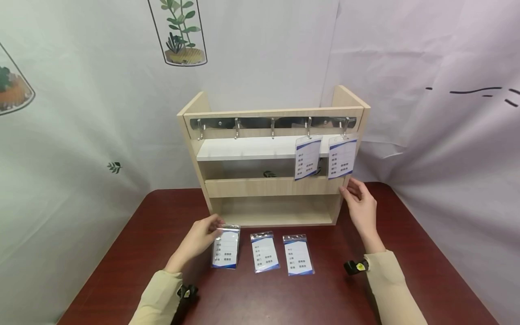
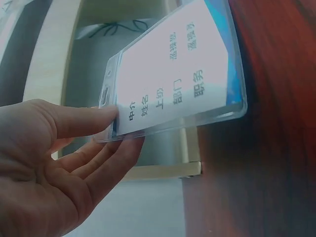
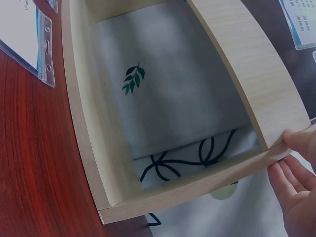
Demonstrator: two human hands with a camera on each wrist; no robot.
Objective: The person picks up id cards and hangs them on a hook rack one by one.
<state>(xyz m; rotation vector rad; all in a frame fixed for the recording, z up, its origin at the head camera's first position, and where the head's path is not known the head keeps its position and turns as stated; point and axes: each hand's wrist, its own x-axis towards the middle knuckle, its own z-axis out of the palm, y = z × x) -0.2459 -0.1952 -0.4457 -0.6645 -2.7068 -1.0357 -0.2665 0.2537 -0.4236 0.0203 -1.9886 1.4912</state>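
My left hand [image 1: 204, 232] pinches a clear-sleeved badge card [image 2: 173, 64] by a top corner, thumb on its face and fingers behind. In the head view this card is in front of the rack's left foot. My right hand [image 1: 360, 201] grips the right side panel of the wooden rack [image 1: 272, 187], thumb at the front edge and fingertips behind, as the right wrist view shows. Two badge cards [image 1: 307, 158] hang from the two rightmost hooks of the metal hook rail [image 1: 253, 123]. Two more badge cards [image 1: 265, 253] lie on the table before the rack.
The rack stands on a dark red table [image 1: 260, 300] with a white shelf [image 1: 243, 149] behind its hooks. The three hooks on the left carry no cards. A pale printed curtain [image 1: 268, 54] encloses the back and sides.
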